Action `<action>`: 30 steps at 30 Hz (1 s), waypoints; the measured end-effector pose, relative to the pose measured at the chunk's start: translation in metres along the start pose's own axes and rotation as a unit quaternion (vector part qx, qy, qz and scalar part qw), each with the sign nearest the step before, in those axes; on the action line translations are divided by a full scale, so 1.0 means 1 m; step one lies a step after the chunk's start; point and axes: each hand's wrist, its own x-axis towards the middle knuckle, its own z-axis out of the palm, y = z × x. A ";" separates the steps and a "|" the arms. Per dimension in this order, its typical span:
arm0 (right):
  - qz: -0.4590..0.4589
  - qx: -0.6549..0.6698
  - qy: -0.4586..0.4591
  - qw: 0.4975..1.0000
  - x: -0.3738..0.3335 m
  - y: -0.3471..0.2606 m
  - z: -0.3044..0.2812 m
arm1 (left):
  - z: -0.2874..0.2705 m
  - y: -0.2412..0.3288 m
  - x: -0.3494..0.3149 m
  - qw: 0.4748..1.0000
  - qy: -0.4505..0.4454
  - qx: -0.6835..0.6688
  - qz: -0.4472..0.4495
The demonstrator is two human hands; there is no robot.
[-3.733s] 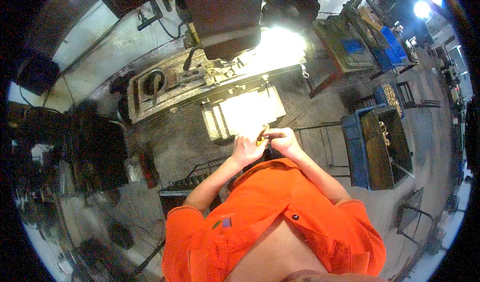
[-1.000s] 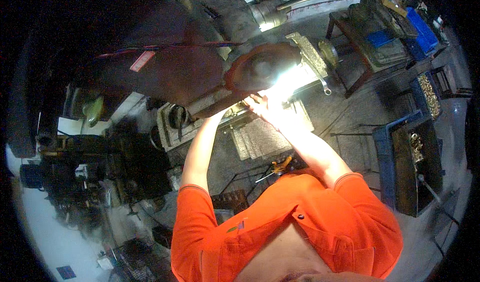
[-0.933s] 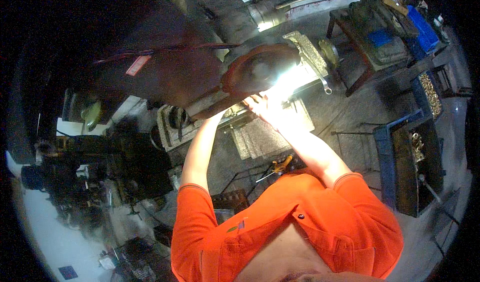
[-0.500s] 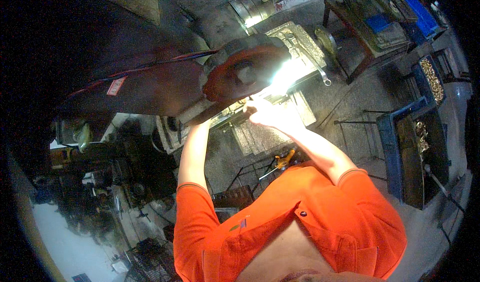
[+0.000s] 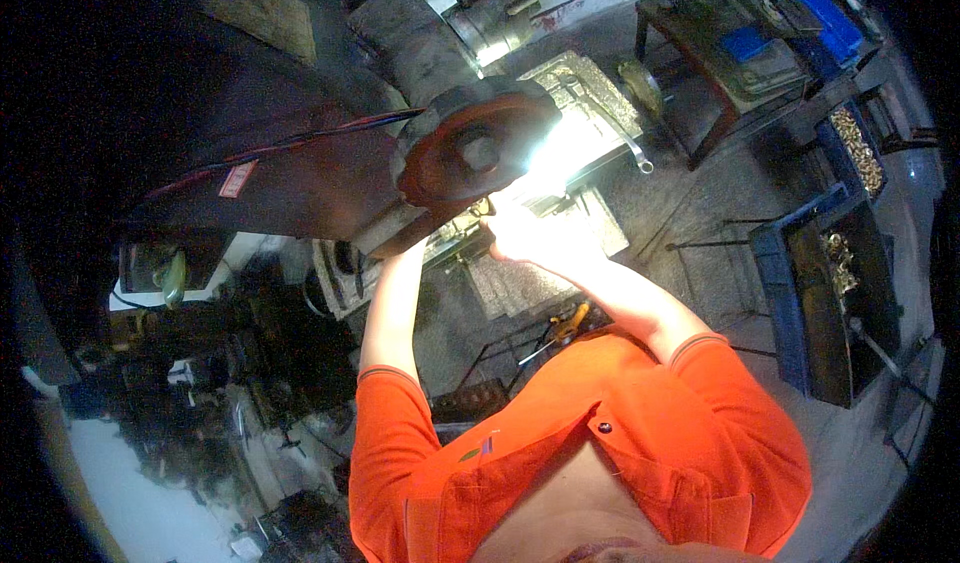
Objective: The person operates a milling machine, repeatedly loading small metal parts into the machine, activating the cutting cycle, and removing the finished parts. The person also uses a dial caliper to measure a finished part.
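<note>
Dark machine housing at 10 o'clock. Machine table, where hands reach, runs from 9 o'clock, behind housing, to 1 o'clock, partly in strong glare. Blue crate at 3 o'clock. Left forearm disappears behind housing edge; left hand is hidden, its grip cannot be told. Right hand near centre, fingers bent toward table; glare washes it out, cannot tell if pinching something. Yellow-handled tool at 4 o'clock. Ring spanner at 2 o'clock.

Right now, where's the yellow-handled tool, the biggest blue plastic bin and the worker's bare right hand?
Yellow-handled tool (image 5: 571, 322), head view: its handle.
Biggest blue plastic bin (image 5: 783, 303), head view: its left wall.
Bare right hand (image 5: 517, 237), head view: its middle.
</note>
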 end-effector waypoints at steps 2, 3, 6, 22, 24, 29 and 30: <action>-0.005 -0.006 0.042 0.999 0.005 0.011 0.023 | 0.000 0.004 0.002 1.000 0.002 0.003 0.003; -0.009 -0.023 0.048 0.999 0.005 0.010 0.025 | 0.000 0.004 0.003 1.000 0.002 0.002 0.003; -0.026 -0.123 -0.007 0.992 -0.002 -0.012 -0.001 | 0.002 0.005 0.003 1.000 0.004 -0.001 0.004; 0.156 -0.297 0.204 0.920 -0.056 0.101 -0.154 | -0.005 -0.001 -0.002 0.999 0.011 -0.034 0.001; 0.158 -0.030 0.095 0.982 -0.040 0.189 -0.149 | -0.005 0.011 0.005 0.999 0.011 -0.032 0.017; 0.250 0.483 0.137 0.828 -0.038 0.159 -0.139 | 0.015 0.038 0.005 0.999 0.012 -0.034 0.020; 0.254 0.491 0.181 0.813 -0.042 0.152 -0.135 | 0.016 0.040 0.005 0.999 0.012 -0.034 0.020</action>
